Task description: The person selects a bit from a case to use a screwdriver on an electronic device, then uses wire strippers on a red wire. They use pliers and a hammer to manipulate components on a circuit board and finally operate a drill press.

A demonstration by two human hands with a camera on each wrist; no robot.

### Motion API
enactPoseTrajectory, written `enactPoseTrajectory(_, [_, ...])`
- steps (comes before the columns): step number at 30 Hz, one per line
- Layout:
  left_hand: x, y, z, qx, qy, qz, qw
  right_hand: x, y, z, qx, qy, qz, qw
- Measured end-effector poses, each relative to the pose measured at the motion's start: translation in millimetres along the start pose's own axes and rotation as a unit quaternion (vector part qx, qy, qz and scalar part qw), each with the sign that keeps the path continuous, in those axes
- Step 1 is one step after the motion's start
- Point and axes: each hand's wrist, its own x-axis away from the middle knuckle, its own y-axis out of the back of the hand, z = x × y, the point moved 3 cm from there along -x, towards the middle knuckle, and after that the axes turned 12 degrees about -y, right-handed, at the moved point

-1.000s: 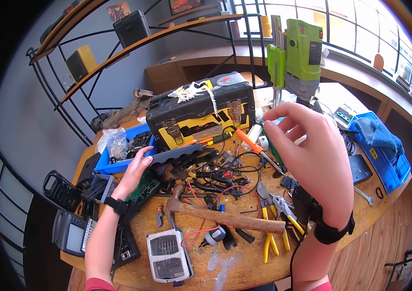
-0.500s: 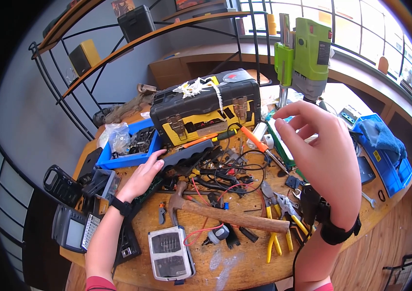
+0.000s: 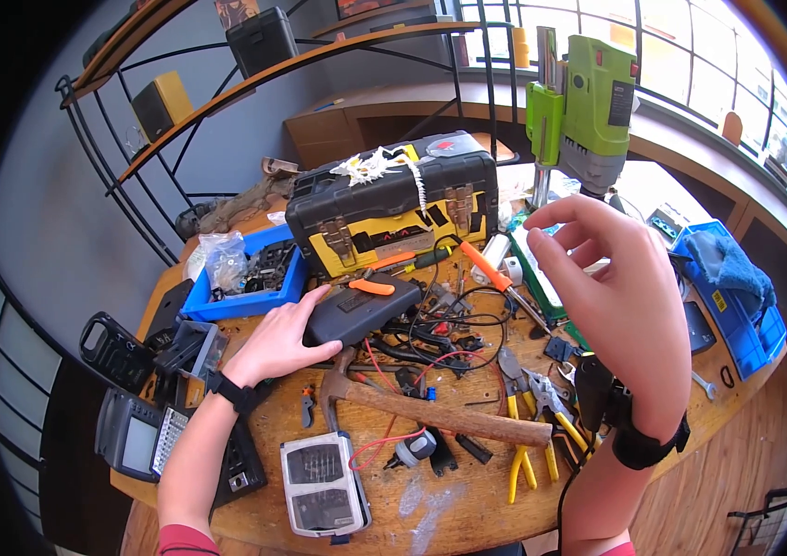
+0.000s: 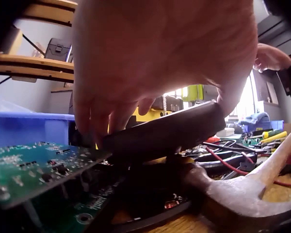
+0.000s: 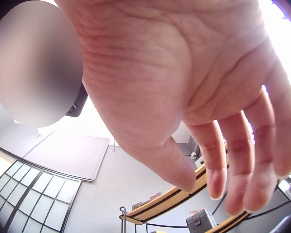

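Note:
My left hand (image 3: pixel 273 341) grips the near left end of a flat dark plastic case (image 3: pixel 361 313), thumb on one edge and fingers on the other. In the left wrist view the case (image 4: pixel 167 131) tilts, close over a green circuit board (image 4: pixel 43 167) and the hammer head (image 4: pixel 247 194). An orange handle (image 3: pixel 372 287) overlaps the case's top in the head view. My right hand (image 3: pixel 611 278) is raised over the table's right side, fingers loosely bent, holding nothing. The right wrist view shows its bare palm (image 5: pixel 150 73).
A claw hammer (image 3: pixel 449 414), yellow-handled pliers (image 3: pixel 514 426) and a bit case (image 3: pixel 324 486) lie in front. Behind stand a black and yellow toolbox (image 3: pixel 393 204) and a green drill press (image 3: pixel 588 102). Blue bins flank the table, one (image 3: pixel 245 301) left, one (image 3: pixel 736 306) right.
The dark case has turned from showing its scalloped edge to showing its broad face. My left hand has moved right, its thumb now across the near side. The right hand stays raised.

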Motion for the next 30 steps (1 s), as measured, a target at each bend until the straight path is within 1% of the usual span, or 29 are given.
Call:
enactPoseTrajectory(2, [-5, 4, -1, -0.024, 0.019, 0.019, 0.999, -1, -1, -1, -0.003, 0.004, -0.004, 1.000])
enactPoseTrajectory(3, [-5, 7, -4, -0.029, 0.007, 0.004, 1.000, -1, -1, -2, -0.002, 0.003, -0.004, 1.000])
enactPoseTrajectory(4, [-6, 5, 0, -0.029, 0.006, 0.005, 1.000, -1, 0, -2, -0.001, 0.008, -0.009, 1.000])
enactPoseTrajectory(6, [-7, 4, 5, -0.138, -0.063, -0.080, 0.985, 0, -1, -3, -0.001, 0.011, -0.013, 1.000])
enactPoseTrajectory(7, [-8, 1, 1, -0.150, -0.103, -0.130, 0.975, 0, 0, -3, -0.001, 0.016, -0.018, 1.000])
enactPoseTrajectory(8, [-11, -1, -2, -0.150, -0.105, -0.129, 0.975, 0, 1, -3, 0.000, 0.021, -0.024, 0.999])
enactPoseTrajectory(10, [-20, -6, -28, -0.181, -0.209, -0.112, 0.954, -1, 2, -4, -0.001, 0.018, -0.026, 1.000])
enactPoseTrajectory(12, [-37, -16, -54, -0.099, -0.264, -0.104, 0.954, -1, 1, -2, -0.001, 0.018, -0.020, 1.000])
enactPoseTrajectory(14, [-58, -32, -67, -0.114, -0.313, -0.087, 0.939, -1, 0, -1, -0.014, -0.007, -0.003, 1.000])
enactPoseTrajectory(15, [-65, -40, -67, -0.113, -0.315, -0.089, 0.938, 0, 0, -1, -0.011, -0.007, -0.004, 1.000])
enactPoseTrajectory(17, [-82, -56, -66, -0.193, -0.320, -0.070, 0.925, 0, 1, -3, -0.010, 0.019, -0.023, 0.999])
enactPoseTrajectory(18, [-88, -58, -66, -0.193, -0.324, -0.070, 0.923, 0, 3, -4, -0.009, 0.017, -0.027, 0.999])
enactPoseTrajectory(20, [-98, -61, -63, -0.254, -0.295, -0.044, 0.920, 1, 4, -5, -0.016, 0.025, -0.031, 0.999])
enactPoseTrajectory(21, [-98, -59, -65, -0.242, -0.276, -0.049, 0.929, 0, 5, -5, -0.020, 0.026, -0.029, 0.999])
enactPoseTrajectory(22, [-100, -61, -64, -0.242, -0.278, -0.046, 0.929, 0, 5, -7, -0.021, 0.023, -0.030, 0.999])
enactPoseTrajectory(24, [-102, -63, -60, -0.257, -0.294, -0.093, 0.916, 0, 5, -7, -0.010, 0.051, -0.049, 0.997])
enactPoseTrajectory(25, [-103, -63, -60, -0.265, -0.293, -0.107, 0.912, 0, 5, -8, -0.011, 0.050, -0.047, 0.998])
enactPoseTrajectory(28, [-108, -59, -63, -0.277, -0.284, -0.102, 0.912, 1, 6, -9, -0.024, 0.048, -0.049, 0.997])
enactPoseTrajectory(30, [-111, -58, -64, -0.291, -0.297, -0.100, 0.904, 2, 7, -8, -0.018, 0.054, -0.054, 0.997])
